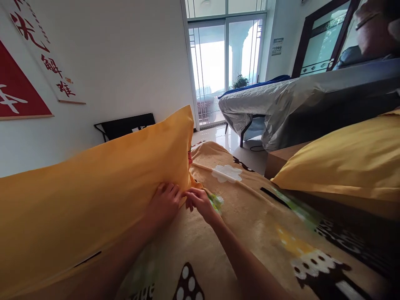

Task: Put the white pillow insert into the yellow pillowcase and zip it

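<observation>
A long yellow pillow (pixel 103 187) stands on its side across the left of the bed. Against its lower right corner my left hand (pixel 167 201) is closed, fingers curled over the yellow fabric. Right beside it, my right hand (pixel 199 203) pinches the fabric edge at that corner between thumb and forefinger. The two hands almost meet. Under them spreads a beige blanket (pixel 246 216) printed with clouds, mushrooms and houses. Exactly how much cloth each hand holds is hidden by the fingers.
Another yellow pillow (pixel 350 160) lies at the right. Beyond it stands a piece of furniture under a plastic sheet (pixel 300 93), with part of a person (pixel 373 31) behind. A black folded frame (pixel 125 126) leans by the wall. Sliding glass doors (pixel 208 62) are at the back.
</observation>
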`<state>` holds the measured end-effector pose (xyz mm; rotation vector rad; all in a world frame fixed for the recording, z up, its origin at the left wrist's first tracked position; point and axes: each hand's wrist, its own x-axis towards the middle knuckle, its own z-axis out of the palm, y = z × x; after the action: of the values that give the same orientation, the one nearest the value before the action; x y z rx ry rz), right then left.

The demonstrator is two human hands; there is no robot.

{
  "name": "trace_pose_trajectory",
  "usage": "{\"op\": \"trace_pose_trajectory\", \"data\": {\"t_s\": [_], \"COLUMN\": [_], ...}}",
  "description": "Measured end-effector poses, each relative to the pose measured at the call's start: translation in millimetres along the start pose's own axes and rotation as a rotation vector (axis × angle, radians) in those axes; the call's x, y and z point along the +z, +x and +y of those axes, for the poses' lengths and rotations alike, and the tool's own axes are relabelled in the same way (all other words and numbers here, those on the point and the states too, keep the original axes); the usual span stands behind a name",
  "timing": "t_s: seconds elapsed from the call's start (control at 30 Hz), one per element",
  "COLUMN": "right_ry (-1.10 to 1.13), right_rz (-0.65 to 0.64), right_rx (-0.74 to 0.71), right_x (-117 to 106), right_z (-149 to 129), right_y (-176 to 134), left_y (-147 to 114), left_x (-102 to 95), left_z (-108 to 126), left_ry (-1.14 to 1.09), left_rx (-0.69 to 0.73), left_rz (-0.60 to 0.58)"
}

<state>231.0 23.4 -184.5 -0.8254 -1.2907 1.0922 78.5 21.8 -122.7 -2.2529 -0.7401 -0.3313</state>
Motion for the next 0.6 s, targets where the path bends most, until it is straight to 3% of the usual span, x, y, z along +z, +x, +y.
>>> {"op": "trace_pose_trajectory", "data": {"t_s": [0.13,0.3,0.6], "right_ry": [0.052,0.024,0.115], "right_rz": [-0.004,0.098,0.103], "right_rx": [0.063,-0.009,0.065], "right_x": [7,23,21], "right_z": [2,5,4], "right_y": [2,1,1], "left_y": [-5,-6,-9], "left_x": [-2.4,-5.1,4.3], "left_z": [0,0,2], "left_ry": [-0.049,-0.066,-0.128], "left_rx": [0.022,0.045,-0.028], "left_rz": [0.038,0.068,0.102]}}
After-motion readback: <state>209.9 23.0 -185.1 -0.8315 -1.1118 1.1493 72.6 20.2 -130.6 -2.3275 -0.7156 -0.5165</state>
